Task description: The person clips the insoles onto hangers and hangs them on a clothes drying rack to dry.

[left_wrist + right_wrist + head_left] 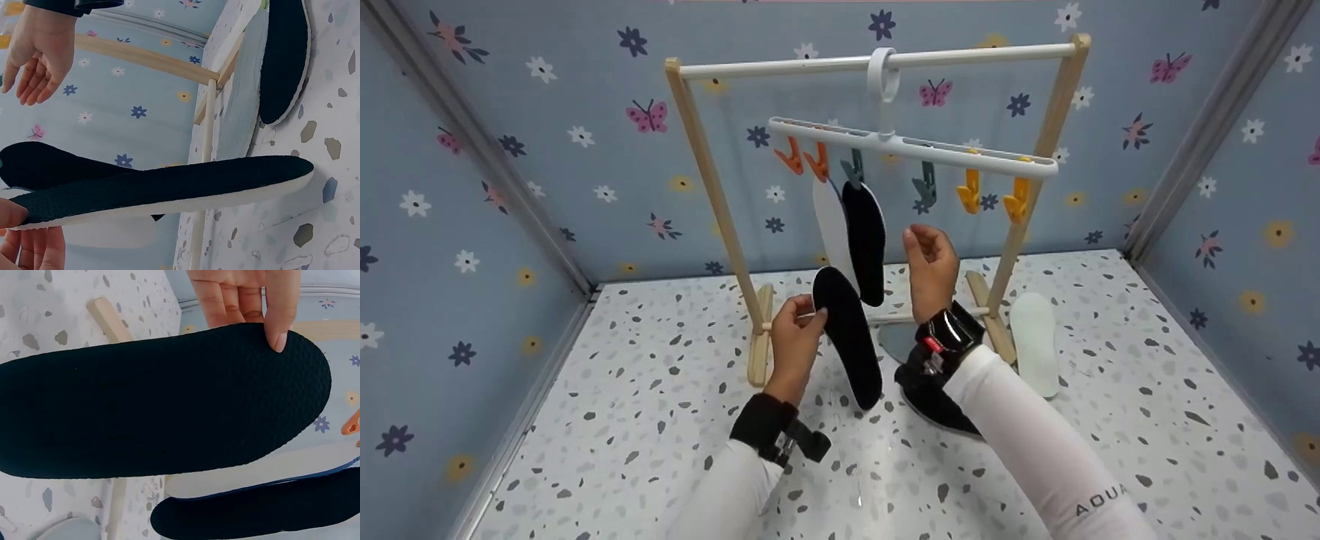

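Note:
My left hand (pixel 796 337) pinches a black insole (pixel 847 337) near its upper end, thumb on the black face. The left wrist view shows the pale underside of this insole (pixel 236 194). My right hand (pixel 934 271) is raised to the right of the hanging insoles, fingers loosely bent around nothing. Behind the held insole, a white insole (pixel 831 225) and a black insole (pixel 867 244) hang from a white clip hanger (pixel 915 150). An orange clip (pixel 820 163) is at the white one's top, a dark green clip (pixel 853 169) at the black one's.
The hanger hooks over the bar of a wooden-legged rack (pixel 712 180). Another green clip (pixel 925 185) and yellow clips (pixel 970 193) dangle on its right side. On the speckled surface lie a pale insole (pixel 1035 345), a grey piece (pixel 894 341) and another black insole (pixel 934 405). Patterned walls enclose three sides.

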### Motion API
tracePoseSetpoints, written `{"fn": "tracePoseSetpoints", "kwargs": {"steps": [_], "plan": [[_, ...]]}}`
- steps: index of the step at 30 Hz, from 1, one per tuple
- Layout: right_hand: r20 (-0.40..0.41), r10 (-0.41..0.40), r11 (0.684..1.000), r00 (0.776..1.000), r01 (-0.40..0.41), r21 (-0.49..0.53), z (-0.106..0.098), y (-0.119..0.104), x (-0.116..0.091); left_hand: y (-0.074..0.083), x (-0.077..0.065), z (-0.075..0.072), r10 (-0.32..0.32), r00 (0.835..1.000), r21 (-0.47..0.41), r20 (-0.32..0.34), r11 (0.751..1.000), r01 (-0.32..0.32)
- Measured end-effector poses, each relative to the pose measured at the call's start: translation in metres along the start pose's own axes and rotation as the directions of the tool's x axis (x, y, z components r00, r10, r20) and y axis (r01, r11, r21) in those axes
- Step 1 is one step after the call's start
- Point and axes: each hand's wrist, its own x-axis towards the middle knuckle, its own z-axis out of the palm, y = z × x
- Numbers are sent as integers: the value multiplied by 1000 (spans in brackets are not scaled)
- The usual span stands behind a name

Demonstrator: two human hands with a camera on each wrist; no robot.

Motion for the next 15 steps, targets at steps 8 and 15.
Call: {"fn": "tracePoseSetpoints", "kwargs": {"steps": [8, 15], "plan": [[-39, -183, 983, 982, 184, 13, 3, -10, -2, 9, 0, 8, -16, 999, 17, 44, 1000, 15], [-48, -263, 965, 964, 261, -34, 4, -18, -3, 22, 0, 19, 17, 998, 31, 67, 999, -19]]}}
